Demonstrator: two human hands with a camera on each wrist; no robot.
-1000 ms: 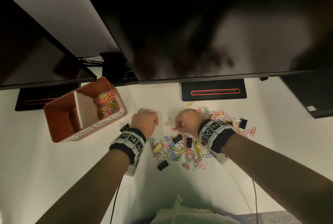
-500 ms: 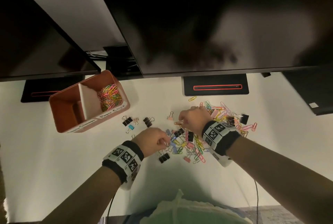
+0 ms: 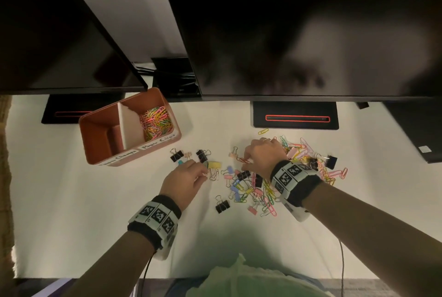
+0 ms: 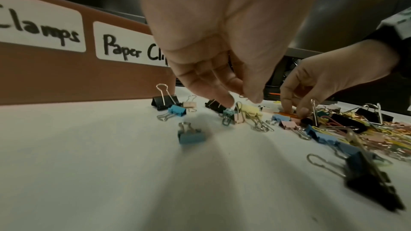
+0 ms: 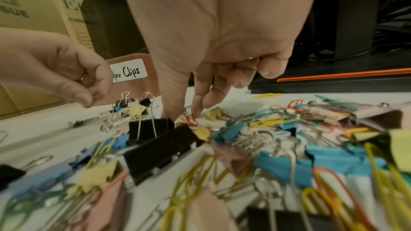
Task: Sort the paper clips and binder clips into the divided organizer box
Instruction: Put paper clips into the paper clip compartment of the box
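The brown organizer box (image 3: 167, 107) stands at the left; its right compartment holds coloured paper clips (image 3: 156, 123), and its labels read "Clamps" (image 4: 40, 29) and "Paper Clips" (image 4: 131, 50). A mixed pile of clips (image 3: 253, 191) lies in the middle. My left hand (image 3: 203, 172) hovers with curled fingers over a yellow binder clip (image 3: 214, 165) and a pink one (image 4: 238, 119). That pink clip's wire handle rises between thumb and forefinger; contact is unclear. My right hand (image 3: 244, 164) pinches a red paper clip (image 5: 189, 119) against the table.
Several loose binder clips (image 3: 177, 155) lie between box and pile, and a black one (image 3: 222, 205) lies nearer me. Two monitors overhang the far side, with their black bases (image 3: 295, 118) on the table. A cable (image 3: 342, 260) hangs at the front right.
My left hand went from beside the box to the pile, then back left. A yellow binder clip now lies left of the pile. My right hand stayed at the pile's far side.
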